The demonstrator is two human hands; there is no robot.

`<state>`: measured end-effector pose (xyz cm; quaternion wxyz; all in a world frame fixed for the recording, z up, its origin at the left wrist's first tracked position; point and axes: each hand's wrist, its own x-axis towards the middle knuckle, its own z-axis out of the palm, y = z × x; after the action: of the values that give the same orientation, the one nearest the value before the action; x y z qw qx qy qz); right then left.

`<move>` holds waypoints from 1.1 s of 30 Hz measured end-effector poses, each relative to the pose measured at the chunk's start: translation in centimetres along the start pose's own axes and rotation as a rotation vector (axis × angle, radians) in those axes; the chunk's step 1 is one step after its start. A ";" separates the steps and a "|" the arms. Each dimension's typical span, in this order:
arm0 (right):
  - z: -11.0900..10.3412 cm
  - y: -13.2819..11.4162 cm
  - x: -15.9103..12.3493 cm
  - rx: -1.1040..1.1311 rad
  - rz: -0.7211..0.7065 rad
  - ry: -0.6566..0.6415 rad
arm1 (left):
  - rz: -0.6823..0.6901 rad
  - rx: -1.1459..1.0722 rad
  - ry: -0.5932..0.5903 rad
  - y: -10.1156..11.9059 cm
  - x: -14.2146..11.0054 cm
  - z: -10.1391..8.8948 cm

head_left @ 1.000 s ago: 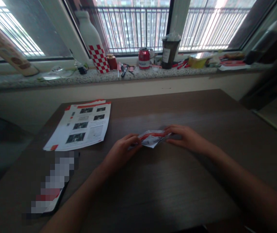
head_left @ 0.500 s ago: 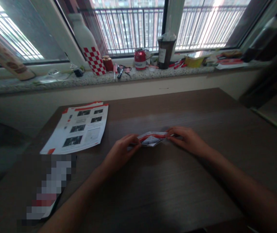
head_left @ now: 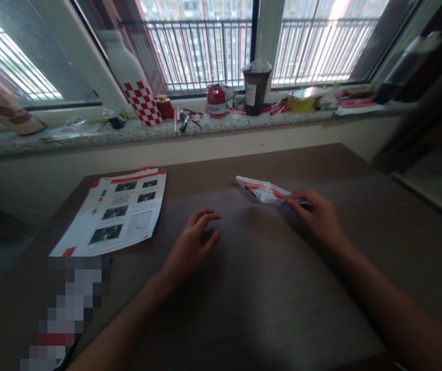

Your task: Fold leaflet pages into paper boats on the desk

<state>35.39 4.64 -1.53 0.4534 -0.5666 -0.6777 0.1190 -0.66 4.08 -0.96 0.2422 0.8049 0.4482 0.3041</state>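
Observation:
A small folded paper piece [head_left: 264, 190], white with red print, is pinched at its right end by my right hand [head_left: 317, 216] and held just above the dark wooden table [head_left: 267, 288]. My left hand [head_left: 192, 246] rests on the table to the left of it, fingers apart and holding nothing. A stack of printed sheets [head_left: 118, 208] with red headers and dark pictures lies flat at the table's left side.
A stone window sill behind the table carries a white bottle with red checks [head_left: 131, 77], a red can [head_left: 216, 101], a dark cup with a lid [head_left: 255, 88], pens and other clutter. A blurred-out object [head_left: 66, 314] lies at the table's front left.
My left hand has let go of the folded paper and now lies on the table. My right hand has carried the paper away, back and to the right.

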 end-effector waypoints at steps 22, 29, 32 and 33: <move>-1.5 5.6 2.0 -0.252 0.115 0.224 | 0.020 0.116 -0.081 -1.7 -1.2 0.8; -1.5 5.0 1.6 -0.215 0.109 0.236 | 0.020 0.122 -0.093 -1.4 -1.3 0.6; -2.2 3.4 1.4 -0.273 0.030 0.293 | 0.035 0.129 -0.101 -1.4 -1.4 0.5; -2.4 2.7 1.3 -0.299 -0.002 0.306 | 0.042 0.132 -0.105 -1.5 -1.4 0.5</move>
<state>39.05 5.85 -1.43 0.4623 -0.6383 -0.6115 -0.0707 -1.74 3.47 -2.67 0.2054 0.8432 0.4371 0.2363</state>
